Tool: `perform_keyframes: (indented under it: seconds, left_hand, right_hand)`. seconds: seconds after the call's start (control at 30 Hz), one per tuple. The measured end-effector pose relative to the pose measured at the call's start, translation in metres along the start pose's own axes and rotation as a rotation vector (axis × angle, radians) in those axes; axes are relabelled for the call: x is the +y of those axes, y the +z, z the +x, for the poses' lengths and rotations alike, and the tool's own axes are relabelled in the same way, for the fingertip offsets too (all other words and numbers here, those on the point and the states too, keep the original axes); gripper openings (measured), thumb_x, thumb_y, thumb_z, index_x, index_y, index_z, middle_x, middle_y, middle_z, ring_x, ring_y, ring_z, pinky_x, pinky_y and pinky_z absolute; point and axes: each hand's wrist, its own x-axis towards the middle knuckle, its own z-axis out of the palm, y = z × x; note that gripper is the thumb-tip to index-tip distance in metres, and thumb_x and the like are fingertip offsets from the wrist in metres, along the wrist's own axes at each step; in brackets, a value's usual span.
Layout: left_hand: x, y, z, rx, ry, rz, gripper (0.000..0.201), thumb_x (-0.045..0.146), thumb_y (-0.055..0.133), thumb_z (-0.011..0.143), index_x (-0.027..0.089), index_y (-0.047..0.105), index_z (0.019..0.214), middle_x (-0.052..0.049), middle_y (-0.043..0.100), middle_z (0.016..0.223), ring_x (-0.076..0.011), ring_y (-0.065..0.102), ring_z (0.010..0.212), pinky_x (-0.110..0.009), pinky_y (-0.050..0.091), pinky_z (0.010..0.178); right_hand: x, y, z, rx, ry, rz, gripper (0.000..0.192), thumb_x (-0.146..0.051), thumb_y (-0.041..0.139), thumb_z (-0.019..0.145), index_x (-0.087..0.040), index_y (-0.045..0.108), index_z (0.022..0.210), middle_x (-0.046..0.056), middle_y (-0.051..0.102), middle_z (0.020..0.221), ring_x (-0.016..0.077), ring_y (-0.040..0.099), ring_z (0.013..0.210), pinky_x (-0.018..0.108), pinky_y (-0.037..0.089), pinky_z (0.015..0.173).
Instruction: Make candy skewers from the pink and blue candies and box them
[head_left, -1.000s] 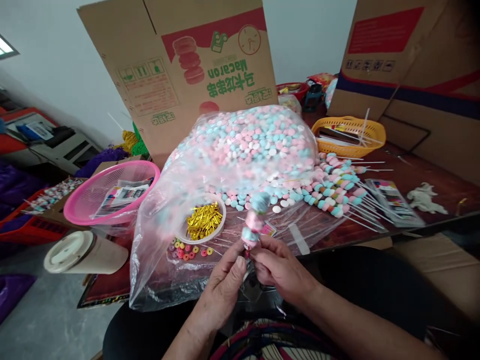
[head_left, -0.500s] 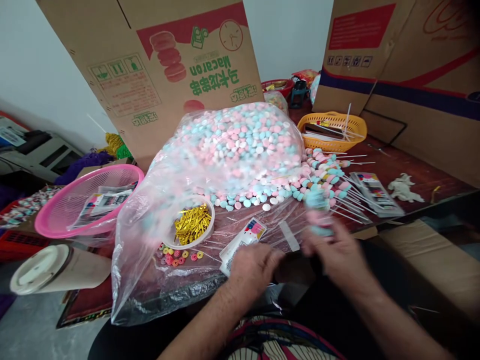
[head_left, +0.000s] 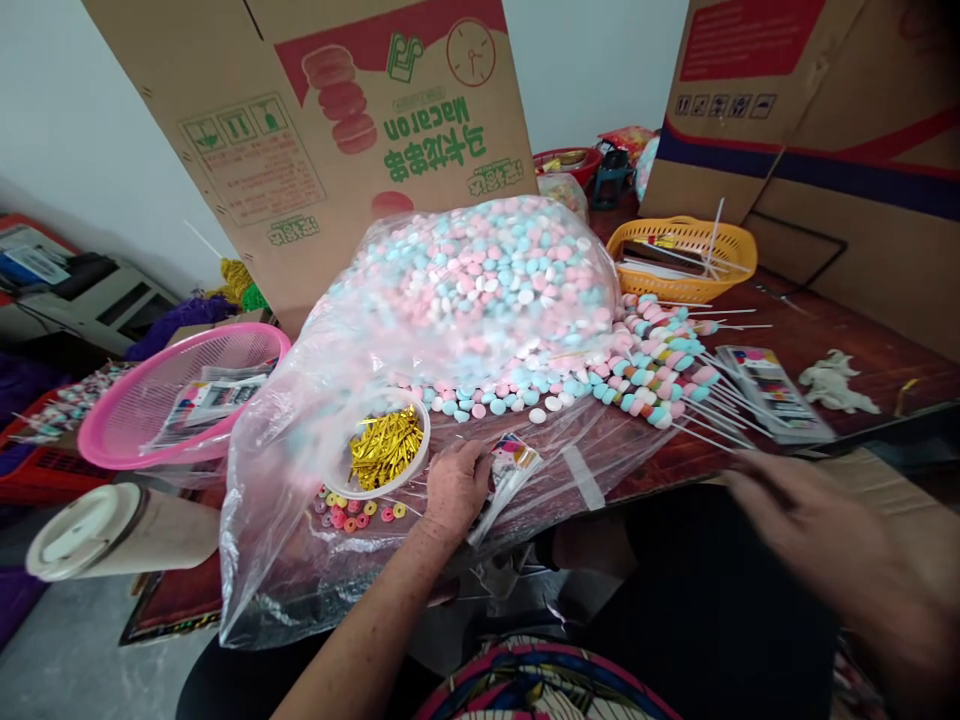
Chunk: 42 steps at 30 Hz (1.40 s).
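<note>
My left hand (head_left: 457,488) is closed, fingertips pinching the edge of the printed clear plastic bags (head_left: 514,462) on the table. Just left of it stands a white tub (head_left: 426,448) of gold twist ties (head_left: 386,447). My right hand (head_left: 814,530) is smeared by motion beyond the table's front edge, its fingertips near the stick ends. I cannot make out anything in it. Behind it lies a pile of marshmallow skewers (head_left: 664,365), pink, blue and white. A big clear bag of marshmallows (head_left: 480,270) fills the middle, with loose marshmallows (head_left: 496,406) spilling out.
Ring-shaped candies (head_left: 352,515) lie by the tub. A pink mesh basket (head_left: 97,440) and a lidded paper cup (head_left: 165,530) stand left. At right are a yellow basket (head_left: 679,292), more packaging (head_left: 776,395) and a crumpled white glove-like piece (head_left: 836,382). Cardboard boxes (head_left: 247,190) rise behind.
My right hand has moved right and down, and the marshmallow skewer no longer shows in it. My left hand has shifted left and up onto the bags, which now look ruffled.
</note>
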Motion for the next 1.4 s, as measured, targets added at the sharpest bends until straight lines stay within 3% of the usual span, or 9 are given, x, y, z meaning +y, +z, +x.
perform_keyframes:
  seconds: [0.17,0.23,0.47,0.7,0.83,0.93,1.03,1.2,1.4]
  left_hand:
    - [-0.003,-0.012,0.007,-0.001,0.152,-0.006,0.019,0.020,0.052,0.086,0.021,0.071,0.088,-0.005,0.069,0.086,-0.0182,0.061,0.087,-0.030,0.044,0.082]
    - [-0.002,-0.011,0.009,-0.016,0.178,0.006,0.018,0.019,0.054,0.085,0.021,0.071,0.086,-0.005,0.070,0.083,-0.0192,0.062,0.084,-0.032,0.044,0.082]
    - [0.003,0.004,0.013,0.018,0.095,-0.006,0.023,0.027,0.061,0.081,0.018,0.065,0.102,-0.007,0.070,0.094,-0.0235,0.061,0.091,-0.039,0.041,0.084]
    - [0.004,-0.006,0.035,-0.051,0.199,0.039,0.018,0.023,0.053,0.087,0.020,0.068,0.080,-0.005,0.069,0.083,-0.0210,0.060,0.086,-0.037,0.038,0.085]
    - [0.018,-0.029,0.031,-0.056,0.340,0.077,0.022,0.018,0.048,0.088,0.023,0.068,0.096,-0.008,0.068,0.099,-0.0234,0.057,0.097,-0.040,0.037,0.089]
    - [0.032,-0.038,0.013,0.098,0.399,0.108,0.028,0.019,0.050,0.084,0.021,0.062,0.110,-0.012,0.063,0.114,-0.0290,0.054,0.104,-0.047,0.037,0.092]
    - [0.039,-0.032,-0.009,0.119,0.340,-0.080,0.016,0.019,0.050,0.083,0.017,0.063,0.091,-0.009,0.066,0.088,-0.0239,0.059,0.084,-0.037,0.045,0.075]
    - [0.043,-0.020,-0.027,-0.181,0.269,-0.438,0.017,0.026,0.049,0.087,0.018,0.061,0.077,-0.001,0.064,0.070,-0.0141,0.057,0.065,-0.024,0.042,0.061]
    - [0.048,-0.048,-0.017,-0.424,0.328,-0.492,0.030,0.033,0.045,0.088,0.018,0.061,0.068,0.002,0.058,0.063,-0.0129,0.051,0.061,-0.022,0.038,0.058]
  right_hand:
    - [-0.112,0.073,0.054,-0.206,-0.384,0.178,0.030,-0.026,0.048,0.087,-0.015,0.060,0.111,0.015,0.060,0.115,0.0296,0.050,0.107,0.046,0.038,0.090]
    - [-0.140,0.098,0.063,-0.326,-0.413,0.219,0.018,-0.022,0.051,0.083,-0.016,0.065,0.094,0.012,0.065,0.098,0.0262,0.053,0.096,0.040,0.039,0.084]
    - [-0.126,0.139,0.059,-0.326,-0.288,0.265,0.028,-0.025,0.044,0.089,-0.017,0.058,0.066,0.003,0.058,0.066,0.0159,0.050,0.067,0.028,0.037,0.064]
    - [-0.112,0.131,0.068,-0.226,-0.256,0.318,0.036,-0.038,0.051,0.085,-0.017,0.057,0.114,0.017,0.051,0.124,0.0308,0.041,0.115,0.046,0.033,0.090]
    - [-0.121,0.110,0.074,-0.230,-0.379,0.421,0.018,-0.027,0.046,0.087,-0.019,0.062,0.084,0.009,0.062,0.093,0.0224,0.052,0.095,0.040,0.036,0.086]
    - [-0.128,0.082,0.068,-0.222,-0.433,0.485,0.023,-0.028,0.042,0.090,-0.019,0.055,0.072,0.003,0.058,0.072,0.0169,0.051,0.076,0.034,0.038,0.078]
    - [-0.127,0.055,0.055,-0.256,-0.448,0.583,0.026,-0.030,0.041,0.093,-0.019,0.051,0.071,0.001,0.054,0.068,0.0148,0.048,0.069,0.032,0.037,0.072]
    - [-0.112,0.035,0.036,-0.300,-0.421,0.524,0.035,-0.033,0.042,0.094,-0.019,0.045,0.062,-0.001,0.049,0.060,0.0141,0.043,0.062,0.031,0.033,0.066]
    - [-0.112,0.026,0.031,-0.402,-0.442,0.655,0.024,-0.027,0.040,0.094,-0.019,0.049,0.073,0.002,0.054,0.071,0.0147,0.046,0.070,0.029,0.038,0.069]
